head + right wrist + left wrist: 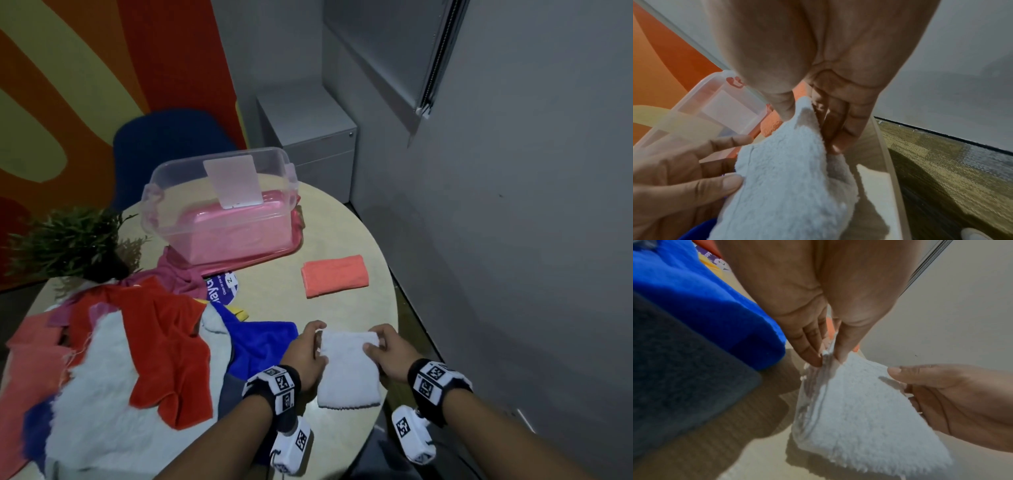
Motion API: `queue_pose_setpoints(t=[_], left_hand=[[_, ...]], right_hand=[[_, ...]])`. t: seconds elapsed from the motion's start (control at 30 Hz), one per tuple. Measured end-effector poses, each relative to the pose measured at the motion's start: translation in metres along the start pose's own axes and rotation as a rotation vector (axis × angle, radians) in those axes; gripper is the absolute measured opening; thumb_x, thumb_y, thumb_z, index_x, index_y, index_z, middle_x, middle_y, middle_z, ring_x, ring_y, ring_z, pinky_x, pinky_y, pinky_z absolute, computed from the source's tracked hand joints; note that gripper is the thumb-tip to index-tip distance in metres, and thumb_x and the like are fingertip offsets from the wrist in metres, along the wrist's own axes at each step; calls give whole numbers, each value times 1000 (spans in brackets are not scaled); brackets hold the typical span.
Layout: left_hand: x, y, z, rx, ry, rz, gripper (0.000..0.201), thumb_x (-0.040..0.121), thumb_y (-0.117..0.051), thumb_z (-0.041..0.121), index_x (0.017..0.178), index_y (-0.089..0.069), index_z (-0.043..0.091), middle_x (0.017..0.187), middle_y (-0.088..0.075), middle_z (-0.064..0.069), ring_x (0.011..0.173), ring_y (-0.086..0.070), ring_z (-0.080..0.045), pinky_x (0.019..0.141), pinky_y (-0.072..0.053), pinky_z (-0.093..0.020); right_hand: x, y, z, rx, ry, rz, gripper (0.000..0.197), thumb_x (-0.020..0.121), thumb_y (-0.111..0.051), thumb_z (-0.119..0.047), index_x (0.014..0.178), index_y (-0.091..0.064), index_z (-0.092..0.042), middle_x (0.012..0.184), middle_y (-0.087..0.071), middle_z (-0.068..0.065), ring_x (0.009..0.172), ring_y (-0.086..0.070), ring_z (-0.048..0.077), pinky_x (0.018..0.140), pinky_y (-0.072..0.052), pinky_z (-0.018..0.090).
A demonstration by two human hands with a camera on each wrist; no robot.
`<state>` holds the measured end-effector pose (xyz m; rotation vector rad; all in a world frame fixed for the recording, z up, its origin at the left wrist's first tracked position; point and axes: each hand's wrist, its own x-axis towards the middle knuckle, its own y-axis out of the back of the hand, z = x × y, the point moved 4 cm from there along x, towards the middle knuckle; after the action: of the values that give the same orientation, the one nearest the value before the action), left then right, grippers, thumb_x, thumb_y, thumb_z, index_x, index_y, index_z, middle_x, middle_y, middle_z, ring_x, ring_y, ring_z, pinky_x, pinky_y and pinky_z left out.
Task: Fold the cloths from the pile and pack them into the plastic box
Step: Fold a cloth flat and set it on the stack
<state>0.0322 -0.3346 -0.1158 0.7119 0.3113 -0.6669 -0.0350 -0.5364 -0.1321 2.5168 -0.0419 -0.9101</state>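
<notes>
At 9 o'clock on the round beige table (342, 219), one small green potted plant (73, 240); below it, toward 7 and 8 o'clock, a loose pile of unfolded cloths (113, 346) in red, coral, white, blue, pink and grey, overlapping too much for an exact count. Among them, one royal-blue fleece cloth (260, 339) at the pile's right edge, with one dark grey cloth (684, 369) just beside it in the left wrist view. At 12 o'clock, one clear plastic box (222, 205) with a pink lid beneath it and one blank white label on its near wall; inside looks empty. Partly tucked under the pile at the table's centre, one round purple sticker (221, 287). At 2 o'clock, one coral cloth folded into a flat rectangle (335, 275), well apart from the box. At 5 o'clock, near the table edge, one white fluffy terry cloth folded into a thick oblong (349, 370), grey stitched hem at its near end, raised slightly off the table. Left hand (305, 356) pinching its far left corner between thumb and fingers; right hand (390, 353) pinching the far right corner likewise, thumb on top. Two hands, two marker-tagged wristbands, one on each wrist.
</notes>
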Motion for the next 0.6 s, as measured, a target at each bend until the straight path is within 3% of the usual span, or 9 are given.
queue_pose_setpoints(t=[0.07, 0.17, 0.27, 0.33, 0.47, 0.6], left_hand=[[4, -5, -5, 89, 2, 12, 61, 89, -62, 10, 141, -35, 27, 128, -54, 1, 115, -55, -15, 97, -45, -24], [3, -10, -9, 233, -102, 57, 59, 87, -64, 25, 140, -38, 28, 145, -29, 0, 129, -40, -20, 108, -39, -34], [-5, -18, -3, 516, -319, 35, 56, 91, -56, 33, 143, -36, 27, 157, -14, 1, 137, -28, -22, 107, -39, -38], [-8, -27, -7, 754, -385, -59, 63, 95, -48, 38, 151, -22, 26, 163, -5, 3, 145, -16, -24, 108, -34, -44], [-5, -35, -24, 929, -238, -214, 75, 101, -38, 44, 156, 7, 20, 163, 18, 7, 151, 10, -23, 116, -20, -50], [-3, -37, -28, 981, -161, -245, 78, 102, -34, 47, 154, 17, 20, 159, 30, 8, 149, 22, -24, 119, -6, -55]], right_hand=[[4, -2, 5, -43, 9, 11, 48, 92, -64, -30, 133, -38, -28, 120, -59, -1, 100, -61, 13, 91, -51, 32], [-1, -4, 5, -137, 110, 52, 70, 86, -70, -24, 143, -30, -30, 138, -44, -1, 112, -55, 13, 102, -46, 32], [-14, -6, 1, -445, 343, 160, 77, 83, -71, -35, 146, -29, -32, 154, -17, -5, 137, -29, 18, 113, -32, 36], [-19, -13, 0, -669, 462, 107, 75, 86, -65, -42, 150, -27, -30, 163, -6, -4, 148, -14, 21, 116, -27, 43], [-17, -27, 15, -937, 387, -147, 83, 98, -46, -48, 158, 4, -21, 158, 27, -10, 149, 18, 13, 121, 0, 44], [-10, -27, 22, -1073, 349, -230, 88, 98, -37, -58, 154, 18, -18, 149, 39, -7, 139, 32, 13, 120, 9, 48]])
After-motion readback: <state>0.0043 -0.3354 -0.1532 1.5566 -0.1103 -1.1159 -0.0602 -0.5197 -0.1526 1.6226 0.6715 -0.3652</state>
